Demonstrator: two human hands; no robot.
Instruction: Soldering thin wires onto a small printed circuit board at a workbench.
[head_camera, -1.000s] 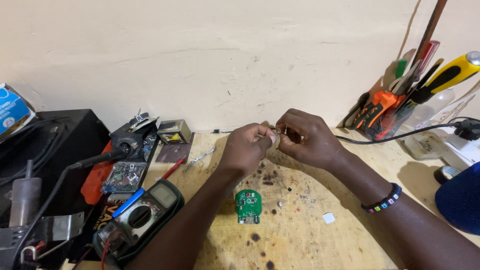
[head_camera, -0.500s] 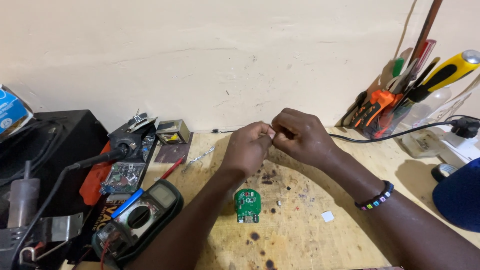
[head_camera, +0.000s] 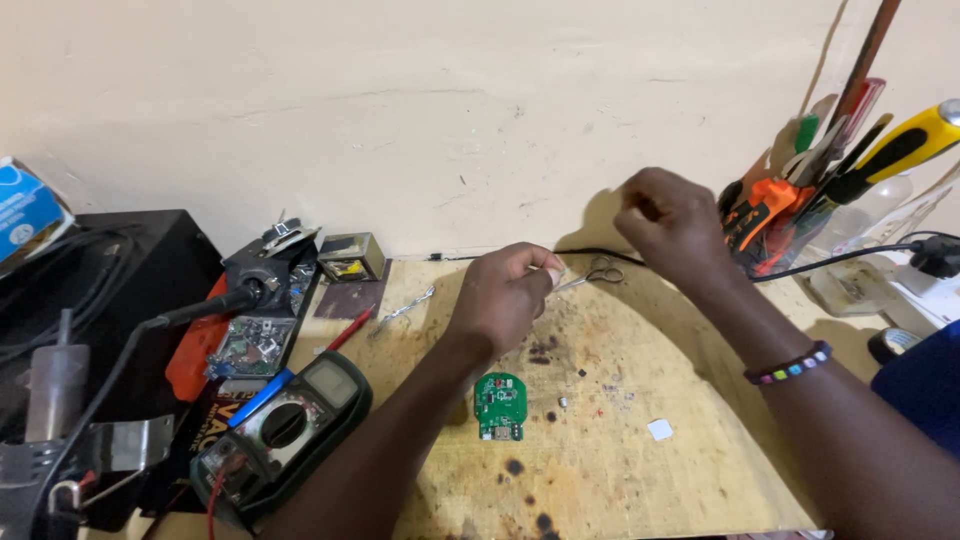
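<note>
My left hand (head_camera: 503, 296) hovers over the back of the wooden bench top (head_camera: 620, 470), its fingers closed on a small pale object (head_camera: 554, 271) that is mostly hidden. My right hand (head_camera: 668, 222) is raised to the right of it, near the wall, with fingers pinched together; I see nothing in them. Small scissors (head_camera: 598, 272) lie on the bench between the two hands. A round green circuit board (head_camera: 499, 405) lies flat below my left hand, apart from both hands.
A dark green multimeter (head_camera: 285, 425) lies at the lower left, beside a soldering iron (head_camera: 215, 305) and small boards. A holder of screwdrivers and pliers (head_camera: 820, 190) stands at the right. A black cable (head_camera: 850, 260) runs along the wall. A white scrap (head_camera: 660, 429) lies on the bench.
The hands were together on the small pale object; now my right hand has lifted away up and to the right, uncovering the scissors. My left hand stays put.
</note>
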